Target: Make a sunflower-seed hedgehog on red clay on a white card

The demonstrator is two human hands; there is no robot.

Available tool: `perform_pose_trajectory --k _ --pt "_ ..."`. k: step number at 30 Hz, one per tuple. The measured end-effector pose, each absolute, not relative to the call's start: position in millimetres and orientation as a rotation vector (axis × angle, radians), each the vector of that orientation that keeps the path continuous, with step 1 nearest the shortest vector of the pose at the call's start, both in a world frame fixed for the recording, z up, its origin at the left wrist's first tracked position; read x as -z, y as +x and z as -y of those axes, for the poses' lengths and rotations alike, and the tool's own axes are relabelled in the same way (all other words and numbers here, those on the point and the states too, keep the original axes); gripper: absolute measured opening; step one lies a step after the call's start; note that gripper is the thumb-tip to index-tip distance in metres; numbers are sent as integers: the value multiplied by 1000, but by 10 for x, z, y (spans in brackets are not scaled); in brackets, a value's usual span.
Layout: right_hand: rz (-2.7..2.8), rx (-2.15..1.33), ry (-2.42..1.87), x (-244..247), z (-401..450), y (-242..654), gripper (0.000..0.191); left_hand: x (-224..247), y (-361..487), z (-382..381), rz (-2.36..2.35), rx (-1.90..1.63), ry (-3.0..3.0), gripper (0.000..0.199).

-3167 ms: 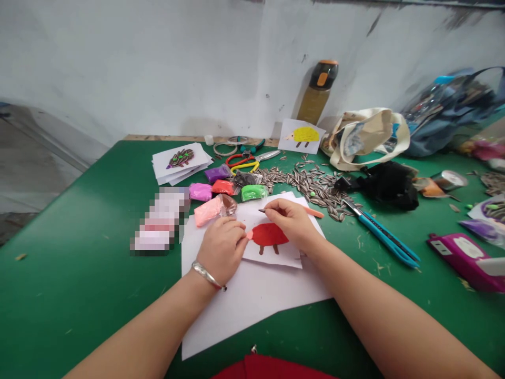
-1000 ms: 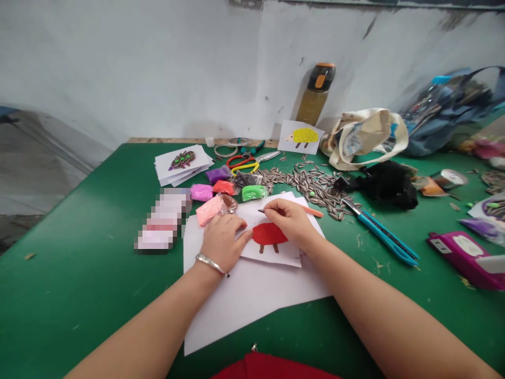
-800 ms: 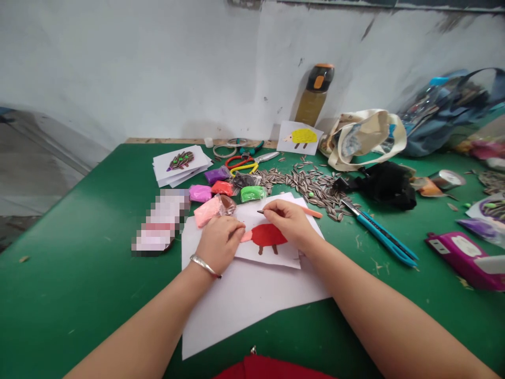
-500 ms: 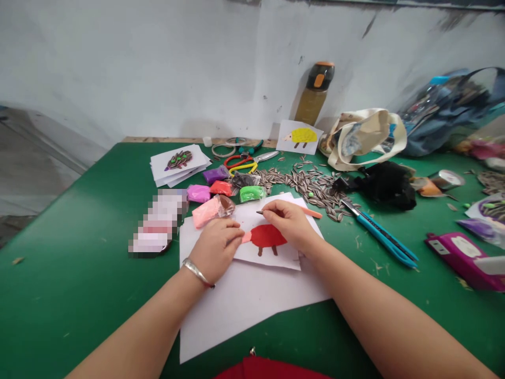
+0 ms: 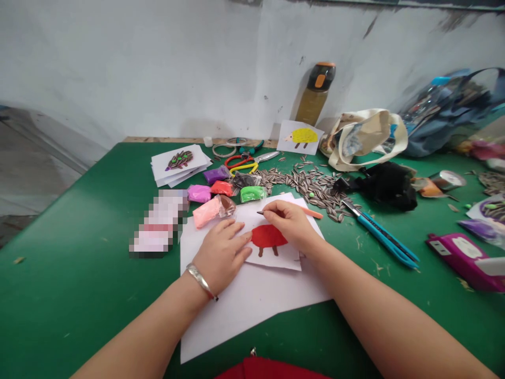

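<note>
Pinching dark seed-like piece (image 5: pixel 260 212) in right hand (image 5: pixel 291 221), over red hedgehog picture (image 5: pixel 269 236), well short of back edge of table (image 5: pixel 79 237). Resting spread left hand (image 5: pixel 224 254) on it; could smear by pressing.

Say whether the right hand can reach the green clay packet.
Probably yes: nothing stands between the right hand and the green clay packet, though that hand pinches a small dark object.

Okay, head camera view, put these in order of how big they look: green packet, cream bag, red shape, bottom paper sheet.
Largest to smallest:
bottom paper sheet, partly covered
cream bag
red shape
green packet
</note>
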State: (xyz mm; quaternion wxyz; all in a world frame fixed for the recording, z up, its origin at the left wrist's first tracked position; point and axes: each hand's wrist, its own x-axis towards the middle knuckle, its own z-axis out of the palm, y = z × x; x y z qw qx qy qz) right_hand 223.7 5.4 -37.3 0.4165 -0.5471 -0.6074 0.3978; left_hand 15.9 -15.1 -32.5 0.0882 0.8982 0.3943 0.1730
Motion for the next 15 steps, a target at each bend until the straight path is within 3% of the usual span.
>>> perform_pose_trajectory --k 9,15 --pt "1510 -1021 -1384 350 -51 2232 11 307 170 255 -1231 -291 2739 40" --pt "1517 -1009 -1373 352 -47 2224 11 299 206 271 -1266 -325 2742 36"
